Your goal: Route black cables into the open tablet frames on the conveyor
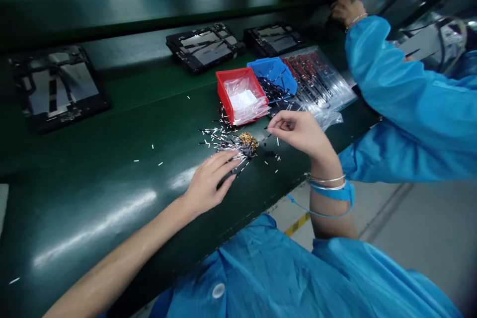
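On the green work surface point(122, 169) lies a pile of thin black cables point(248, 150) with gold-coloured ends bunched together and white strips among them. My left hand point(210, 179) rests at the near left side of this pile, fingers stretched over the cables and thumb apart. Just right of the pile, my right hand point(300, 131) is raised with thumb and forefinger pinched. A small black piece point(266, 128) shows at its fingertips, too small to name surely. Behind the pile stands a red bin point(231, 104) with clear plastic bags and a white paper inside.
A blue bin point(288, 77) of black cables stands beside clear bags point(316, 74) of red and dark parts. Opened tablet-like devices point(204, 47) lie along the back, another device point(59, 87) at left. White slivers point(152, 146) are scattered about. A co-worker's blue sleeve point(410, 74) reaches in at right.
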{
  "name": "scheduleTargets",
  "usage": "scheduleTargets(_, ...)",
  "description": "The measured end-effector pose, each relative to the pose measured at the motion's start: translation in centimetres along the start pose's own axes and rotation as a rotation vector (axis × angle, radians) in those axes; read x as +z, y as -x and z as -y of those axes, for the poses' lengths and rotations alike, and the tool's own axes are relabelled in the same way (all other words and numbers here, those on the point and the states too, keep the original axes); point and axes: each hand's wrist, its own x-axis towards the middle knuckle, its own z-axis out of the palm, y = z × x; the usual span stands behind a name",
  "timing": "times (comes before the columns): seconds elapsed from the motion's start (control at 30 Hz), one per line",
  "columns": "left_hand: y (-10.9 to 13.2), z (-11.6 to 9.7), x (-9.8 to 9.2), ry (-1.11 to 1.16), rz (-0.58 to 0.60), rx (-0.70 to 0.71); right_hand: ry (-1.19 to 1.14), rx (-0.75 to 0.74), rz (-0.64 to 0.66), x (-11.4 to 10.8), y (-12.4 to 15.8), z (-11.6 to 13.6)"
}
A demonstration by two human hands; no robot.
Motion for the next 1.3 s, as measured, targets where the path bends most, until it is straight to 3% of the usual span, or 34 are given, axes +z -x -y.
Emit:
scheduleTargets(0.17, -1.1, -1.9, -1.6, 0.271, -0.064, -0.282, -0.161, -0.075, 0.037, -0.8, 1.6, 4.1)
scheduleTargets(0.33, -1.8, -3.2, -2.7, 0.664, -0.033, -0.607, -0.280, -0.190, 0.110, 2.8, 2.0, 6.5)
scheduleTargets(0.47, -2.4, -3.0, -3.5, 0.829, -0.132, -0.783, -0.247, -0.281, -0.182, 6.3, 2.3, 6.7)
scheduleTargets(0.57, -2.7, -2.6, -4.2, 0.859, -0.208, -0.806, -0.042, -0.534, -0.363, 7.8, 2.7, 6.5)
scheduleTargets(0.63, -2.8, -2.4, -4.5, 0.861, -0.230, -0.798, 0.098, -0.700, -0.388, 8.2, 2.8, 6.3)
scheduleTargets(0.73, -2.8, -2.2, -4.7, 0.876, -0.231, -0.800, 0.198, -0.792, -0.428, 8.4, 2.6, 6.2)
scheduleTargets(1.17, -2.8, -1.3, -5.4, 0.955, -0.226, -0.838, 0.274, -0.907, -0.489, 8.0, 0.1, 6.6)
scheduleTargets(1.23, -2.8, -0.7, -5.5, 0.974, -0.243, -0.868, 0.294, -0.826, -0.522, 7.3, -1.7, 5.8)
scheduleTargets(1.3, -2.8, 0.0, -5.7, 0.973, -0.273, -0.881, 0.372, -0.641, -0.581, 6.4, -3.8, 4.7)
